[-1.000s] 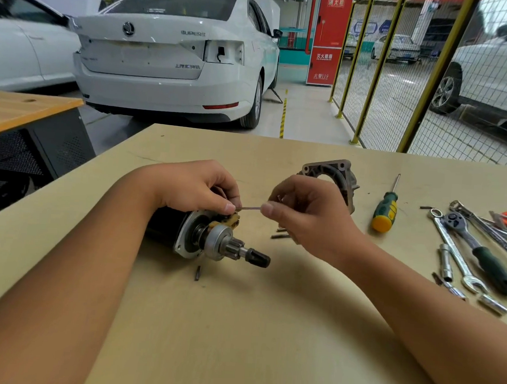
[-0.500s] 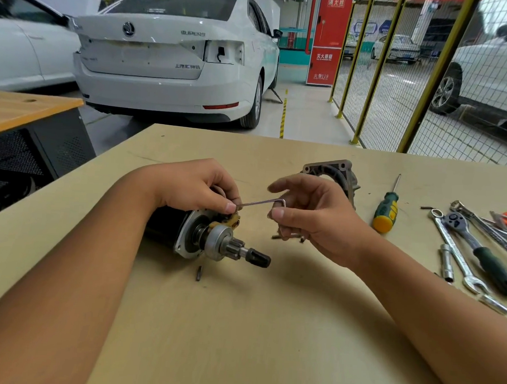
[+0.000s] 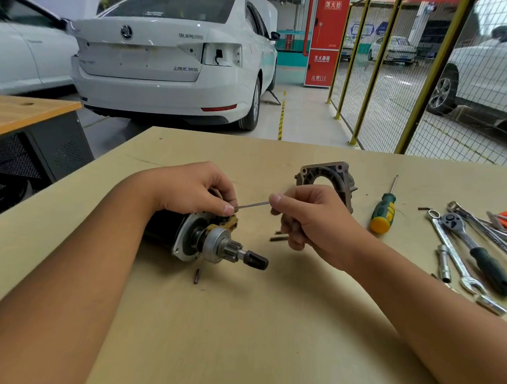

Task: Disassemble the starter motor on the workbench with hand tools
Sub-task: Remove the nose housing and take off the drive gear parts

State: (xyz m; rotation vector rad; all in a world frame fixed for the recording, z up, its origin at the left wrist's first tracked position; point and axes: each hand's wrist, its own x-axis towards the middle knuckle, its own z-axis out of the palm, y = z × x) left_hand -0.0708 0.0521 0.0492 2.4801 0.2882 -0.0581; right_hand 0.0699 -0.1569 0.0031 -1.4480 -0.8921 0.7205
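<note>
Head view. The left hand point(image 3: 193, 188) comes in from the lower left, forearm laid across the counter point(image 3: 267, 326), and rests arched over the top of the starter motor point(image 3: 202, 239); its fingers are curled down on the motor body, the thumb tip pressed at the front plate, where the end of a thin metal hex key point(image 3: 253, 204) meets it. The right hand point(image 3: 312, 222) enters from the lower right, wrist raised off the counter. Its thumb and forefinger pinch the other end of the hex key, and the remaining fingers fold loosely into the palm.

The starter motor lies on its side near the middle of the counter, black cylindrical body to the left, bare-metal round flange, a brass-coloured fork piece, then a toothed steel pinion and a dark shaft tip pointing right. The counter top is pale, smooth board. A short dark screw point(image 3: 196, 276) lies just in front of the motor. Behind the right hand stands a grey cast end housing point(image 3: 321, 173) with a round opening. To its right lie a screwdriver point(image 3: 383, 213) with a green and yellow handle, then a ratchet point(image 3: 480, 253) with a dark grip, and a chrome open-ended spanner point(image 3: 456, 257) touching it. A white car point(image 3: 171, 59) is parked beyond the counter.
</note>
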